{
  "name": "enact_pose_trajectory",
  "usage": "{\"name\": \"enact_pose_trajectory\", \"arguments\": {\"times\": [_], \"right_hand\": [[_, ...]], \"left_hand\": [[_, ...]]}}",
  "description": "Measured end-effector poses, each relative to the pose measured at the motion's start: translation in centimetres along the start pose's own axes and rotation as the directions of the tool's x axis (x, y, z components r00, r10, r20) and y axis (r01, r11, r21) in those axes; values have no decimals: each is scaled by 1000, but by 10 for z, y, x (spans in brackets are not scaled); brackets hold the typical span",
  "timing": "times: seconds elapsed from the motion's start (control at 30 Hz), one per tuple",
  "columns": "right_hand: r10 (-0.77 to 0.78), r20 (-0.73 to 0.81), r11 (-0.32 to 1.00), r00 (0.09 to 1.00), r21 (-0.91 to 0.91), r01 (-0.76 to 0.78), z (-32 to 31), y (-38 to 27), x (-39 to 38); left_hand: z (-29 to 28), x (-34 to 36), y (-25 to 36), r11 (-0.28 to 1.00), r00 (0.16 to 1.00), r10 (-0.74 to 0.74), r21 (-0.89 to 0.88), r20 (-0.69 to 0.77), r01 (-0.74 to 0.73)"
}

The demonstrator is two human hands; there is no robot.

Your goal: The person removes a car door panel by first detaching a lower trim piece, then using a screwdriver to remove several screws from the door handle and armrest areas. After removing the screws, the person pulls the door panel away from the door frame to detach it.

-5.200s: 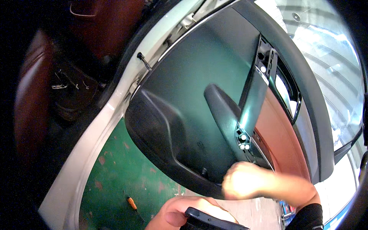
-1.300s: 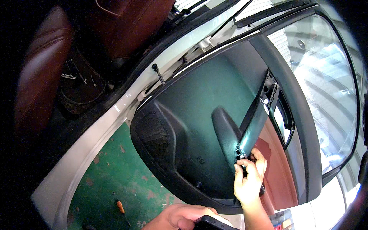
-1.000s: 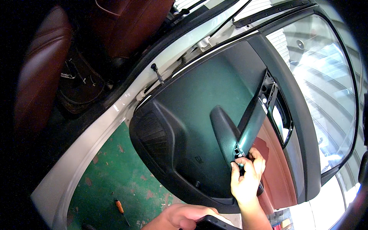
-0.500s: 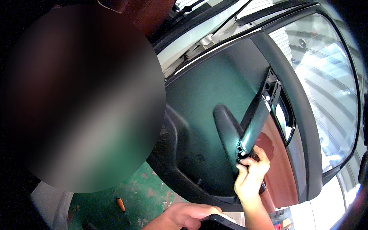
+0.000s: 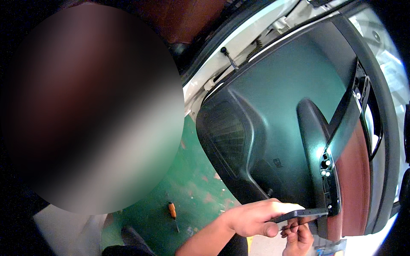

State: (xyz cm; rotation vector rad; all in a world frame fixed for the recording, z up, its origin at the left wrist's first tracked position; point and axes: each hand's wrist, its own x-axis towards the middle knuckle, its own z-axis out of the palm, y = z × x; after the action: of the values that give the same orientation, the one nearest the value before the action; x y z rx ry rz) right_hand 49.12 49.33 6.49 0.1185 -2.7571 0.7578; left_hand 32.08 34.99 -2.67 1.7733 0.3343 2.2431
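Observation:
A black flat trim piece (image 5: 301, 214) is gripped in my left hand (image 5: 252, 217), its thumb below and its fingers over the top. The piece lies in front of the lower end of the door's armrest. Just under it is my right hand (image 5: 301, 240), fingers curled together close to its underside; what they hold, if anything, I cannot make out. Beside both hands stands an opened car door panel (image 5: 290, 128), dark with a red-brown strip (image 5: 354, 179). Its armrest has an uncovered recess (image 5: 329, 179) showing white fasteners and black brackets.
An orange-handled screwdriver (image 5: 172, 210) lies on the worn green floor (image 5: 194, 187). A speaker grille (image 5: 226, 132) fills the door's lower corner. Beyond the door edge is the white car body (image 5: 205, 64) with a door check strap. A large blurred oval covers the left side.
My right hand has left the armrest recess and come down beside my left hand. The black trim piece is raised further into view. The view has shifted, moving the door to the right.

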Motion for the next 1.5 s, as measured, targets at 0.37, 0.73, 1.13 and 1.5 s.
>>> {"name": "enact_pose_trajectory", "arguments": {"times": [0.37, 0.73, 1.13, 1.5], "right_hand": [[-66, -148, 979, 987, -200, 35, 7, 59, -33], [-492, -352, 836, 797, -445, 320, 11, 84, 31], [-515, -373, 832, 772, -435, 345, 10, 101, 26], [-138, -348, 935, 927, -355, 6, 7, 79, 32]], "left_hand": [[-10, -2, 26, 939, 391, 138, -5, -910, -344], [-80, 41, 286, 909, -92, 393, 371, -915, 188], [-43, -166, 549, -228, -60, 724, -320, -688, 919], [-6, -15, 161, -274, 494, 471, 411, -730, 869]]}}
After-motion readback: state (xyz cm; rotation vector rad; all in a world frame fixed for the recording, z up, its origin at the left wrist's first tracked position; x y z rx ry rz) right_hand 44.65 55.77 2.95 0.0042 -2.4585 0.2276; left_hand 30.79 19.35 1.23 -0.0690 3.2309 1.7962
